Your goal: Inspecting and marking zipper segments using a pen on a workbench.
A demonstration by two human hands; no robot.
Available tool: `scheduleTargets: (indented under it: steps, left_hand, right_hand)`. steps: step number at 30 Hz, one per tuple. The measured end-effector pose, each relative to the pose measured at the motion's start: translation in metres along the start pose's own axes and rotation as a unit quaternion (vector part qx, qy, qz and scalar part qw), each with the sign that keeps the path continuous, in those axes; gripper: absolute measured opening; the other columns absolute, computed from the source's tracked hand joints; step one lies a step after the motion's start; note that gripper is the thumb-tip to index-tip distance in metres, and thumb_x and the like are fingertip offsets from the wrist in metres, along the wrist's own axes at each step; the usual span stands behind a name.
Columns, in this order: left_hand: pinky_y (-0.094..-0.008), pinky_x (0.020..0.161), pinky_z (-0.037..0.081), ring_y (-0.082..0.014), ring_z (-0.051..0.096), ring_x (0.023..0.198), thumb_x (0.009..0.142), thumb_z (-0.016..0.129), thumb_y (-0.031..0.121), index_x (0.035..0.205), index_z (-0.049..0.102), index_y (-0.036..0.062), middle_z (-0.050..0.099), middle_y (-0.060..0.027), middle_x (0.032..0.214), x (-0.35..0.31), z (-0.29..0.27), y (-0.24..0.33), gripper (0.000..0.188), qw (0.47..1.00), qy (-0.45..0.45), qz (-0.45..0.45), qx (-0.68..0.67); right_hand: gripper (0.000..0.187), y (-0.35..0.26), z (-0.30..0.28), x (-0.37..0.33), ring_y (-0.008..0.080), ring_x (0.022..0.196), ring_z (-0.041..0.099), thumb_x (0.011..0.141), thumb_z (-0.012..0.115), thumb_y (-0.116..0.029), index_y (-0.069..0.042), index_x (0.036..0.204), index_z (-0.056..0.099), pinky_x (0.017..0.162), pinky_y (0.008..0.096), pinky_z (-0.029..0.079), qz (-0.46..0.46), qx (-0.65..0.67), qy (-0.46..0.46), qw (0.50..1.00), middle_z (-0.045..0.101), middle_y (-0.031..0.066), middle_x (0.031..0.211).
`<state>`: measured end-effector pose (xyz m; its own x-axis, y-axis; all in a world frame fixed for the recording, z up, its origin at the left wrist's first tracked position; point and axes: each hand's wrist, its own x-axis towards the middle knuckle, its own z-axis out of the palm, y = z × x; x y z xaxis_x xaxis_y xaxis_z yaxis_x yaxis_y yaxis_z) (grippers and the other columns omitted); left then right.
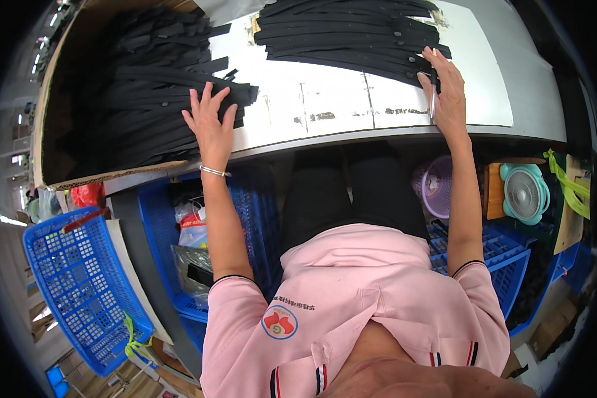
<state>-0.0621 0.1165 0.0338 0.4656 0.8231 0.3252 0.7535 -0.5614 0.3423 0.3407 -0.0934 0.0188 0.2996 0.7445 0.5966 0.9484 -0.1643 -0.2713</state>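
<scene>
My left hand [211,126] has its fingers spread over the ends of black fabric strips [159,86], which lie in a thick heap in an open cardboard box [123,174]. A bangle circles that wrist. At the right, my right hand [450,96] bends its fingers over the ends of a second bundle of black strips [345,33], laid side by side on a white board [474,86]. A thin silver tool [433,105] lies along its palm by the thumb; its kind is unclear.
Dark marks and lines show on the board near the grey table edge [537,129]. Below stand a blue basket [79,285] at the left, a blue crate [159,245] with bagged things, a purple basket [434,189] and a small turquoise fan [525,192] at the right.
</scene>
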Motion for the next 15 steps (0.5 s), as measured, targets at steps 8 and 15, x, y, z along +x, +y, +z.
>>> scheduleTargets:
  steps: [8,15]
  left_hand:
    - [-0.0538,0.122,0.019,-0.0314,0.044,0.143,0.087,0.077,0.017,0.097,0.075,0.013,0.063,-0.007,0.14,0.021,0.005,-0.003,0.01,0.996,0.087,0.033,-0.004]
    - [-0.0548,0.122,0.018,-0.0313,0.044,0.143,0.086,0.079,0.023,0.099,0.075,0.0121,0.063,-0.0053,0.14,0.009,0.0,0.005,0.017,0.999,0.032,0.033,0.02]
  right_hand:
    - [0.034,-0.009,-0.006,-0.004,0.0278,0.116,0.063,0.093,0.074,-0.022,-0.012,0.125,0.067,0.104,0.0391,0.044,0.046,0.064,0.02,0.997,0.071,0.008,0.122]
    - [0.035,-0.008,-0.005,0.002,0.0285,0.112,0.063,0.092,0.074,-0.022,-0.012,0.125,0.067,0.102,0.0384,0.045,-0.017,0.038,-0.036,0.998,0.071,0.0105,0.119]
